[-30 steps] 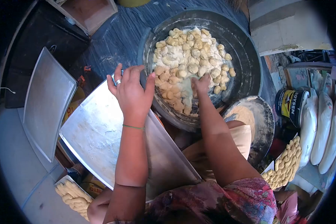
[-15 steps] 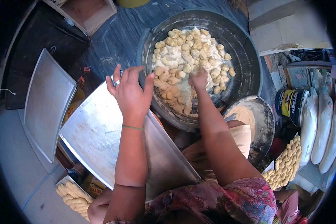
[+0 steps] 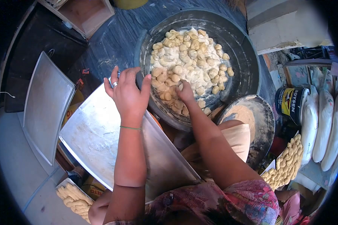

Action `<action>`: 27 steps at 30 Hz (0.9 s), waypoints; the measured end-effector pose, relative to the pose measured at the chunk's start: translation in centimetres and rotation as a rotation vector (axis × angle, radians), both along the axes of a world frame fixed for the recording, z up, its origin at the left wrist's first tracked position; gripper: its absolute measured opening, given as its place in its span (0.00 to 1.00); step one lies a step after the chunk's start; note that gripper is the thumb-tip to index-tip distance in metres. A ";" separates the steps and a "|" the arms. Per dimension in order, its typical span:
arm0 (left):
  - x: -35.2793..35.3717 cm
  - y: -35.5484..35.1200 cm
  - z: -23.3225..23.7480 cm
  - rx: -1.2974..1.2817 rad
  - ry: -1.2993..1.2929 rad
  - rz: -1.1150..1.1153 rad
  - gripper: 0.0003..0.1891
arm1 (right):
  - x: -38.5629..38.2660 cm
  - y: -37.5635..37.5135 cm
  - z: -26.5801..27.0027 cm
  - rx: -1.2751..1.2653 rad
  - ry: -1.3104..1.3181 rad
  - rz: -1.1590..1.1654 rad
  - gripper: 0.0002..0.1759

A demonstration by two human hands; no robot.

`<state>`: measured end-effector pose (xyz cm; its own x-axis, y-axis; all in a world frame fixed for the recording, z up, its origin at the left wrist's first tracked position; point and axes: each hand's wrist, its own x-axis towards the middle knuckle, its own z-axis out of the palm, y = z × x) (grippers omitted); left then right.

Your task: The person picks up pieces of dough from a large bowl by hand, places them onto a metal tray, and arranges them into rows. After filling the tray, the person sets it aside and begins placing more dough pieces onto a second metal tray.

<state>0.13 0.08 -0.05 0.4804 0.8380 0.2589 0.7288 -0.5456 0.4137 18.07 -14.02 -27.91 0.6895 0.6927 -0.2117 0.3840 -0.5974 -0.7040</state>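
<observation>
Tub (image 3: 244, 56): round, dark, far centre. White powder (image 3: 210, 53) and dough contained.

Pale dough pieces (image 3: 195, 44): heaped loosely in the tub, mainly far and right.

Tan dough pieces (image 3: 162, 77): clustered in the tub at near left, close to the wall.

Right hand (image 3: 186, 92): lowered into the tub, at the right edge of the tan cluster. Fingers bent and partly hidden; whether a piece is gripped cannot be told.

Left hand (image 3: 129, 95): positioned over the far part of a metal tray (image 3: 97, 125), beside the tub's left rim. Fingers spread wide; nothing is seen held. Contact with the rim cannot be told.

Bowl (image 3: 264, 129): near right of the tub, with brown powder (image 3: 243, 109) inside.

Hazards, as judged: soft pieces may be flattened or stuck together if pressed hard by the right hand. The two kinds may be mixed, since no divider is seen between them. Pieces may be pushed over the near rim by a strong sweep. The tilted tray may be made to slide if leaned upon.
</observation>
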 end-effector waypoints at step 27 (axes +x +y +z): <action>-0.1 -0.1 0.2 -0.032 -0.026 -0.006 0.17 | 14.6 0.8 10.0 -0.455 -0.278 0.049 0.33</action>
